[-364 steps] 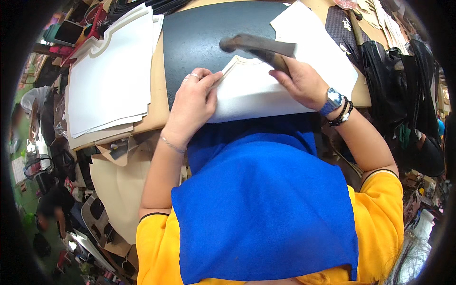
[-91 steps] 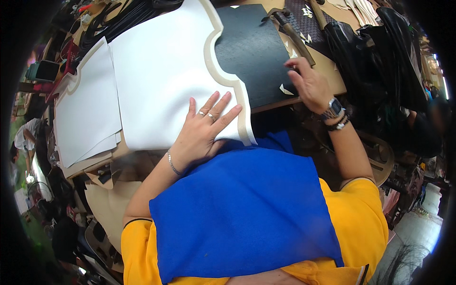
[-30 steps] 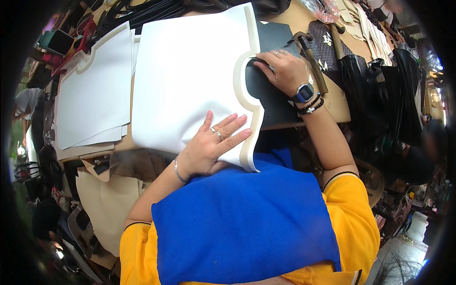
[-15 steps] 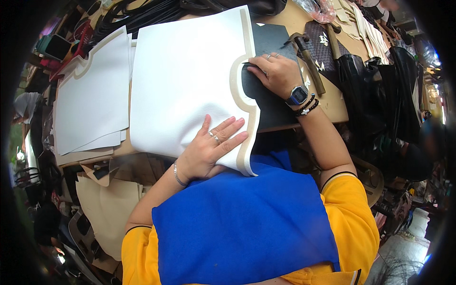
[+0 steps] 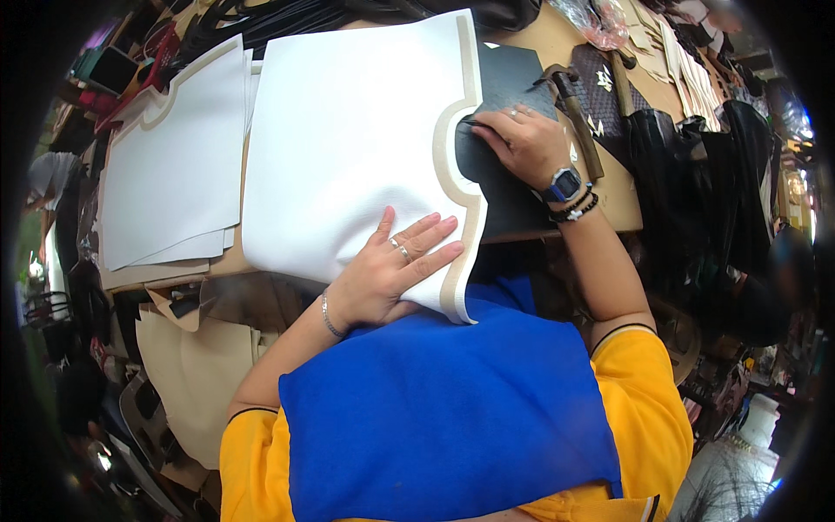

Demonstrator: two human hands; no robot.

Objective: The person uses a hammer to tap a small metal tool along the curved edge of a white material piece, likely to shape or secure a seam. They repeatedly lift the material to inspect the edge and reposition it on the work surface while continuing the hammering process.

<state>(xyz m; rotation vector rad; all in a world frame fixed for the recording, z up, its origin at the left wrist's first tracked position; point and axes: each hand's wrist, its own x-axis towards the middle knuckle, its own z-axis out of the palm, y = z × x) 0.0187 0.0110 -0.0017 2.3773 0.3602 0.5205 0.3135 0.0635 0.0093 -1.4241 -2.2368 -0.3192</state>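
A large white sheet [image 5: 348, 122], leather-like, lies over the table edge, with a beige strip [image 5: 444, 148] along its right side and round a curved notch. My left hand [image 5: 387, 265] rests flat on its lower right part, fingers spread, the sheet rippling beside it. At the top of the notch my right hand [image 5: 526, 143] is closed, thumb and fingers pinched round a thin dark tool [image 5: 470, 122] that touches the sheet's edge. Most of this tool is hidden by the fingers. Beneath the notch and my right hand is a black board [image 5: 509, 204].
More white sheets [image 5: 178, 165] are stacked on the left, one with the same beige strip. A hammer [image 5: 581, 130] lies right of my right hand. Black leather-like pieces [image 5: 665, 165] hang at the table's right side. Beige sheets [image 5: 191, 374] sit below the table edge.
My right hand has shifted slightly right and down along the notch with the dark tool. My left hand stays flat on the sheet. The whole view has shifted a little.
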